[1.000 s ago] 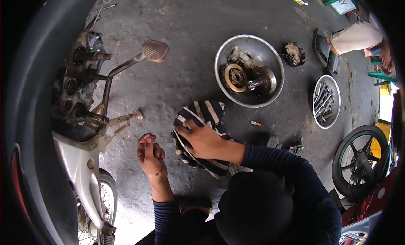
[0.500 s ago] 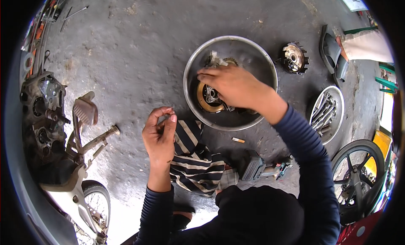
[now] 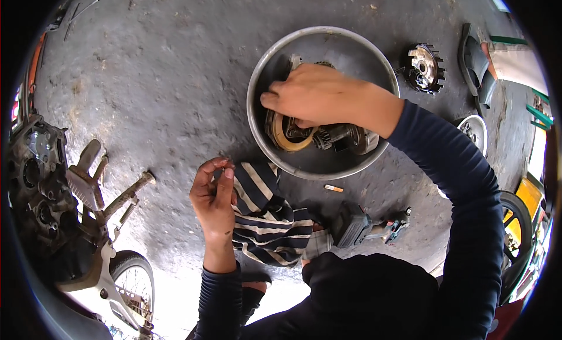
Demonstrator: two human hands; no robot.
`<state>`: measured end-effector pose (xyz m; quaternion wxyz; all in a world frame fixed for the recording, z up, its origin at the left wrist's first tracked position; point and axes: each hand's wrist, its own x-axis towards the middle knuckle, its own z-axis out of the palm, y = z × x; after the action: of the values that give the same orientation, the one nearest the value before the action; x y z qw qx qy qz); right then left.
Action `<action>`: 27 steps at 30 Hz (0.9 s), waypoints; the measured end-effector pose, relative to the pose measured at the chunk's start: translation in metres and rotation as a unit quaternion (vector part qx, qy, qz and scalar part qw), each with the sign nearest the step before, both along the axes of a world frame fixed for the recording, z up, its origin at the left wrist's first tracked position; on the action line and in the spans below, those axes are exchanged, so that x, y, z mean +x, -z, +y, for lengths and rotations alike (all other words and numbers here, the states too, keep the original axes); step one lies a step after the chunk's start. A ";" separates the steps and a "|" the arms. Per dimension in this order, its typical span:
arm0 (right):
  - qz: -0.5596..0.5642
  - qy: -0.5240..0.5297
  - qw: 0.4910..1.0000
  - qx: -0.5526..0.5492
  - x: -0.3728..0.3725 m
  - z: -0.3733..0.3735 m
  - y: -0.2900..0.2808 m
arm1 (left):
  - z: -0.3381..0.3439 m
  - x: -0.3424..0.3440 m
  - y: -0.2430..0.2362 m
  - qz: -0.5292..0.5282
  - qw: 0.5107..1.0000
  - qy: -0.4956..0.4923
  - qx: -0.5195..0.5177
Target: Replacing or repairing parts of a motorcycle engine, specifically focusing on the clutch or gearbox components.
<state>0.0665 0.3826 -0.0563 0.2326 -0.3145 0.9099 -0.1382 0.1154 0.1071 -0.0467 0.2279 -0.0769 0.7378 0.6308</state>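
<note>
My right hand (image 3: 319,97) is inside a round metal basin (image 3: 257,142), its fingers curled down over engine parts. Under it sits a gold-rimmed disc (image 3: 288,142), with a toothed gear shaft (image 3: 331,136) beside it in the basin. My palm covers the fingertips, so what they grip is hidden. My left hand (image 3: 215,193) is raised to the left of the basin, above the floor. Its thumb and bent fingers come together in a pinch; anything between them is too small to name.
Striped cloth (image 3: 269,208) lies below the basin, near a cordless driver (image 3: 366,227) and a cigarette butt (image 3: 333,188). A clutch basket (image 3: 426,67) stands to the right, close to a person's sandalled foot (image 3: 477,65) and a bowl (image 3: 479,129). Motorcycle engine parts (image 3: 44,170) line the left.
My right hand has shifted slightly left over the parts, exposing more of the gear shaft. My left hand stays pinched, in nearly the same place. The whole view has shifted a little.
</note>
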 end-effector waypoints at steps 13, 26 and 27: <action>0.281 0.621 0.695 -0.231 0.121 0.104 -0.043 | 0.011 -0.015 -0.006 0.051 0.992 0.113 -0.007; 0.333 0.636 0.658 -0.226 0.135 0.110 -0.033 | 0.148 -0.115 0.000 0.516 0.725 0.435 -0.138; 0.318 0.661 0.667 -0.125 0.140 0.108 -0.036 | 0.158 -0.114 -0.001 0.514 0.728 0.435 -0.131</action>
<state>0.2063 0.4910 -0.0198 -0.2651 0.3189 0.8720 -0.2600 0.0015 0.2653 -0.0457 0.0508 0.5590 0.7704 0.3025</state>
